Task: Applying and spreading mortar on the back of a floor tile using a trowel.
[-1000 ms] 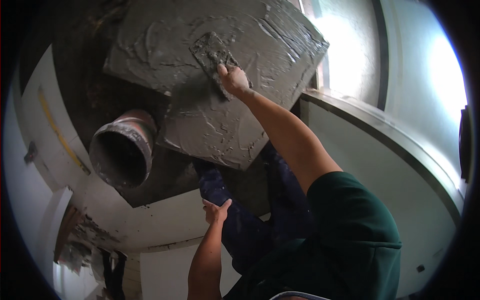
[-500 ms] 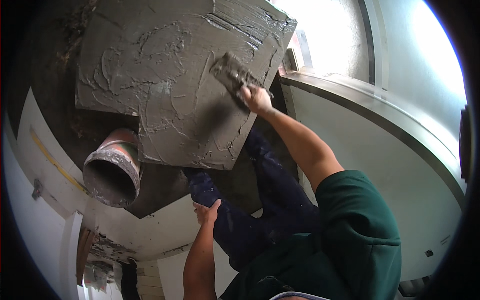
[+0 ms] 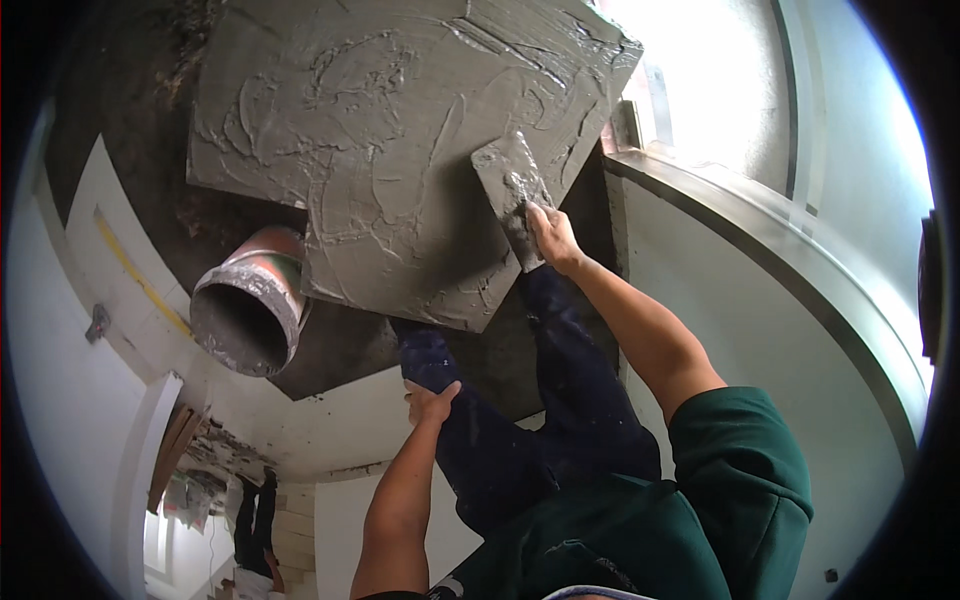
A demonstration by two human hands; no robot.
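My right hand [image 3: 554,240] grips the handle of a steel plastering trowel [image 3: 508,172]. Wet grey mortar coats the trowel, which lies over the near right edge of a large slab [image 3: 370,225] spread with the same mortar. Ridges and smears mark the slab's coating; whether the blade touches it I cannot tell. My left hand [image 3: 430,402] rests on my left leg near the knee [image 3: 422,350], its thumb apart from the fingers, which are partly hidden. Nothing shows in that hand.
A mortar-caked orange bucket [image 3: 270,268] lies tipped left of the slab, its mouth toward me. Along the right runs a ledge [image 3: 760,225] below a bright window [image 3: 720,90]. A pale panel with a yellow strip [image 3: 140,270] is at left. Another person's dark-clad legs [image 3: 255,510] appear lower left.
The trowel in my right hand has come nearer to me and turned more upright, toward the slab's near right edge. My left hand stays on my leg. The view has shifted slightly.
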